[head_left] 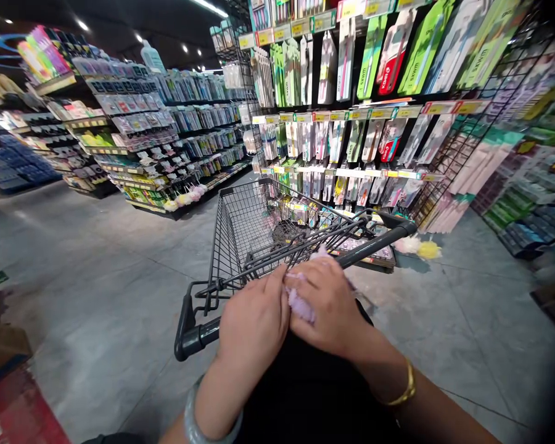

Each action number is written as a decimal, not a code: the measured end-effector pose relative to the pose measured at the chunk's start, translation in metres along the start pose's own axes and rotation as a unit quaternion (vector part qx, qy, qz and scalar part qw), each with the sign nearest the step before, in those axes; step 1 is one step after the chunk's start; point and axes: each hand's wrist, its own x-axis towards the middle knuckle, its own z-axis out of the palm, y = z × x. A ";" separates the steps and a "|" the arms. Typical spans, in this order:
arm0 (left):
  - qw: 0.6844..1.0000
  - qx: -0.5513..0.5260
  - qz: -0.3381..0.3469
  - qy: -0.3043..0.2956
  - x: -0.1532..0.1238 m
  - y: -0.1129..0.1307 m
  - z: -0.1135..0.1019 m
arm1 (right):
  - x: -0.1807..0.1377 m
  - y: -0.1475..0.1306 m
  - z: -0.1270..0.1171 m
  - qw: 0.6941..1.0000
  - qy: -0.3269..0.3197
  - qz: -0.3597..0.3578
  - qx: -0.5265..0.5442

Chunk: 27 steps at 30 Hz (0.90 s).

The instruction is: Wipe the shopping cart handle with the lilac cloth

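Grey floor (111,265), dark wire shopping cart (224,240), left hand (254,320) and right hand (326,302) close together at its handle (374,245), lilac fluffy item (301,307) in the right (exact kind unclear), gold bracelet (411,383), pale bangle (190,414), hanging packs (391,55) beyond.

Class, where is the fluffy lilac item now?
In the head view, below and slightly right of centre, the lilac item is in the right hand, beside the left hand.

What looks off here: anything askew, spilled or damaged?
No spill or damage that I can see. Mildly odd: a fluffy lilac item is bunched in the right hand at the cart handle, rather than lying in the wire basket. Too covered to identify.
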 end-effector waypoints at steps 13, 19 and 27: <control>0.990 0.124 -0.052 -0.032 -0.017 -0.027 -0.007 | 0.002 -0.007 0.006 1.000 -0.002 -0.011 0.015; 0.990 0.113 -0.063 -0.061 -0.037 -0.051 -0.022 | -0.010 0.009 -0.016 1.000 -0.003 -0.011 0.013; 1.000 0.011 -0.014 -0.002 -0.030 -0.024 -0.020 | -0.001 -0.044 0.006 0.998 -0.033 -0.042 0.039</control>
